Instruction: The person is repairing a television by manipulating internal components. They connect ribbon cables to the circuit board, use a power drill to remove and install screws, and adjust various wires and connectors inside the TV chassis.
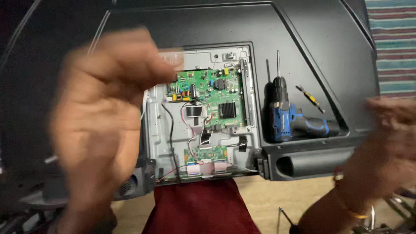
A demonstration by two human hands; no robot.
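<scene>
My left hand (102, 117) is blurred, raised with fingers loosely spread and holding nothing, in front of the left part of the opened television back (303, 39); my right hand (390, 143) is too blurred to tell its state. The green circuit board (212, 93) lies bare in the metal bay between them, with a blue cordless drill (284, 117) and a small screwdriver (310, 98) just beside it in the recess.

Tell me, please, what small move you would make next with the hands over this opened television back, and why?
Probably steady both hands first: the left hand and right hand are blurred and hold nothing. The cordless drill lies free beside the exposed green circuit board, nearer the right hand.
</scene>
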